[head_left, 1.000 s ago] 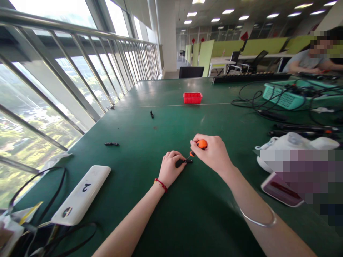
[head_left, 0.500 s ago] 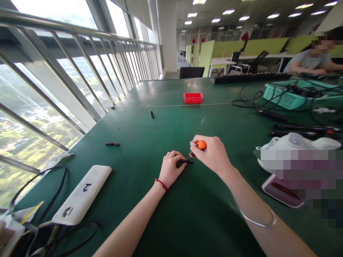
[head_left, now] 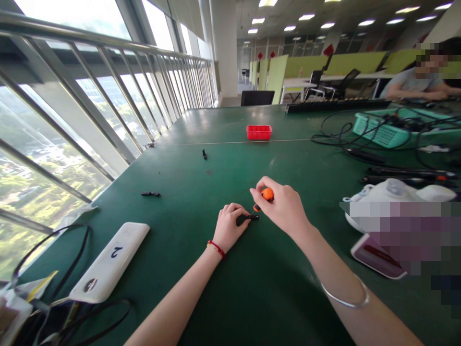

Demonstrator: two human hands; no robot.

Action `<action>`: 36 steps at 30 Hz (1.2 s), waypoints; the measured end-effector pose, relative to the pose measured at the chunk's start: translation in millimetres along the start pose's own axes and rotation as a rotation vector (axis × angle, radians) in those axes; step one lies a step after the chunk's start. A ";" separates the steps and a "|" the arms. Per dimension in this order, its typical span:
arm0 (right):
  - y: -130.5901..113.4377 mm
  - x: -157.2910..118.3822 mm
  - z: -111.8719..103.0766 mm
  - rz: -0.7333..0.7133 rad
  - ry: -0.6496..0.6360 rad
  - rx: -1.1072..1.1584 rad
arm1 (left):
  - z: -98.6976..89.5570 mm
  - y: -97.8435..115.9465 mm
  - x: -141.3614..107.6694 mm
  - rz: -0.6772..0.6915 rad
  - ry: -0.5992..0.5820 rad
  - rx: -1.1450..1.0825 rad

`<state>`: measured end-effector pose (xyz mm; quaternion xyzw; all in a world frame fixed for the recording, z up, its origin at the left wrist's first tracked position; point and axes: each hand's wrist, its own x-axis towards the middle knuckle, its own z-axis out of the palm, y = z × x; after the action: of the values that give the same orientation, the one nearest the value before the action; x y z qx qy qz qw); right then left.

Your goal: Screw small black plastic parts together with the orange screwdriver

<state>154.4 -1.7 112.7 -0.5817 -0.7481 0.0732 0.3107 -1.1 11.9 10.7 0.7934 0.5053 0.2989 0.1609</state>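
Shifted leftward, our right hand (head_left: 284, 206) loosely encircles the orange-and-black screwdriver (head_left: 267, 194); our left hand (head_left: 228, 223) pinches a slim black piece (head_left: 254, 217).

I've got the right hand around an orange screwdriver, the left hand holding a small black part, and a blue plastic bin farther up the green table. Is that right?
Not quite: the plastic bin is red, not blue, as the head view shows. The rest stands: right hand around the orange screwdriver, left hand holding the small black part, bin farther up the green table.
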 end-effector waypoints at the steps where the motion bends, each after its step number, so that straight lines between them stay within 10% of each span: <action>1: -0.9 -0.3 -0.3 0.005 0.009 -0.011 | 0.2 -0.4 0.1 0.001 -0.001 0.002; 36: -6.8 -2.2 -0.4 0.030 -0.011 -0.069 | 2.0 -2.2 0.7 0.006 0.012 0.031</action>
<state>149.3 -5.9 115.4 -0.6027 -0.7432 0.0554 0.2851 -1.1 13.6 8.1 0.7956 0.5082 0.2963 0.1447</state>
